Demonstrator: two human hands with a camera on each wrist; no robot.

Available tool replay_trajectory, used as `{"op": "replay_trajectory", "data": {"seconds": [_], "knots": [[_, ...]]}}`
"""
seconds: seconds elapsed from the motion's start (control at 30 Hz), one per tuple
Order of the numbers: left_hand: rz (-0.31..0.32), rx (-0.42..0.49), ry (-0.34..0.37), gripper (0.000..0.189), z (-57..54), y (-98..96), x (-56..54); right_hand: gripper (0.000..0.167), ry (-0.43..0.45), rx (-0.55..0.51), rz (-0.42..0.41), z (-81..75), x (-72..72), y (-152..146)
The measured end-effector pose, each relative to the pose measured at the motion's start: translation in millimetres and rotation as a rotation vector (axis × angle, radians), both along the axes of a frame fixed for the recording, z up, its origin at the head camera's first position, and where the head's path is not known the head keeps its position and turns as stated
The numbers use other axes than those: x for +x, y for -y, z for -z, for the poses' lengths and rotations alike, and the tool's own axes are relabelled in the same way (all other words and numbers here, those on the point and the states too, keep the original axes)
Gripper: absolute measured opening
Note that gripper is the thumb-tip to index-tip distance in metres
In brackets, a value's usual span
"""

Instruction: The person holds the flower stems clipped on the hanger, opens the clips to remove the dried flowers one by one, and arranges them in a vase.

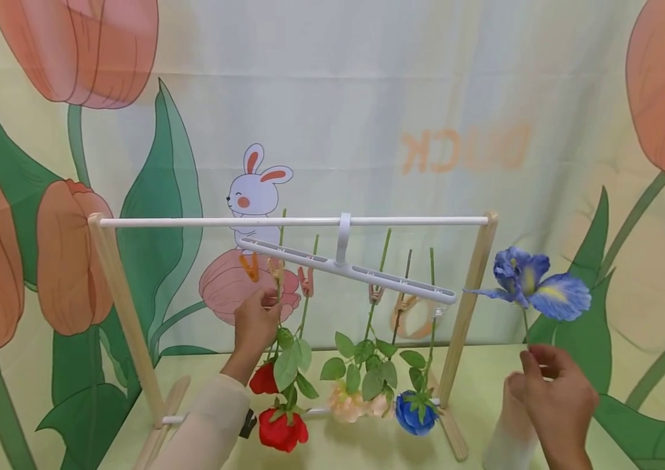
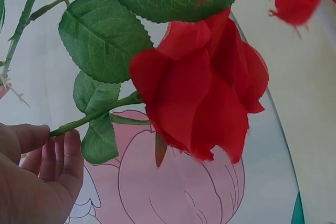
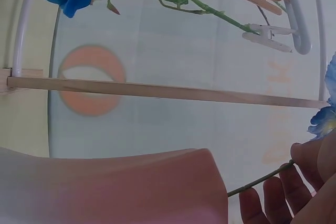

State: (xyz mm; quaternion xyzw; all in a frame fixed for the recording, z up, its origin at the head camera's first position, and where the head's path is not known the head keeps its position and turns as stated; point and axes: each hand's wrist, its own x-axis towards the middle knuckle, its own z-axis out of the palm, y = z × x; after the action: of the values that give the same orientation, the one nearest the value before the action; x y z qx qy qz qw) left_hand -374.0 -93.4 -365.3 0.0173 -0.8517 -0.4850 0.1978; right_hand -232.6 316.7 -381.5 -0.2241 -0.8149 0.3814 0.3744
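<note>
My left hand (image 1: pixel 258 323) pinches the green stem of a red rose (image 2: pixel 199 87) hanging head-down below a clothespin (image 1: pixel 275 269) on the left half of a white clip hanger (image 1: pixel 332 266). Between thumb and fingers, my right hand (image 1: pixel 561 398) holds the stem of a blue iris (image 1: pixel 538 287), bloom upward, at the far right. Just beside that hand stands a pale pinkish vase (image 3: pixel 115 187); the stem's lower end disappears at its mouth, and I cannot tell how deep it reaches. A second red rose (image 1: pixel 283 427), peach flowers (image 1: pixel 346 401) and a blue rose (image 1: pixel 416 412) also hang upside down.
The hanger hooks over a white rod (image 1: pixel 203 222) between wooden posts (image 1: pixel 470 333) and tilts down to the right. An orange clothespin (image 1: pixel 248 267) at its left end grips no stem. A black clip (image 1: pixel 247 424) shows beside the left sleeve. Printed cloth hangs behind.
</note>
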Motion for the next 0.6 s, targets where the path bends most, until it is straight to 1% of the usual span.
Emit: {"op": "replay_trajectory", "data": {"seconds": [0.13, 0.27, 0.4, 0.6], "knots": [[0.005, -0.001, 0.004, 0.027, 1.6, 1.0, 1.5, 0.030, 0.015, -0.025, 0.004, 2.5, 1.8, -1.8], [0.010, 0.001, 0.010, 0.027, 1.5, 2.9, 3.6, 0.030, -0.001, -0.034, 0.011, 3.9, 2.8, -2.6], [0.013, 0.003, 0.011, 0.026, 0.4, 6.0, 5.7, 0.030, -0.025, -0.024, 0.025, 5.0, 2.6, -3.9], [0.016, 0.007, 0.006, 0.027, -0.1, 7.3, 8.9, 0.027, -0.107, 0.010, 0.053, 7.8, 1.5, -6.5]]}}
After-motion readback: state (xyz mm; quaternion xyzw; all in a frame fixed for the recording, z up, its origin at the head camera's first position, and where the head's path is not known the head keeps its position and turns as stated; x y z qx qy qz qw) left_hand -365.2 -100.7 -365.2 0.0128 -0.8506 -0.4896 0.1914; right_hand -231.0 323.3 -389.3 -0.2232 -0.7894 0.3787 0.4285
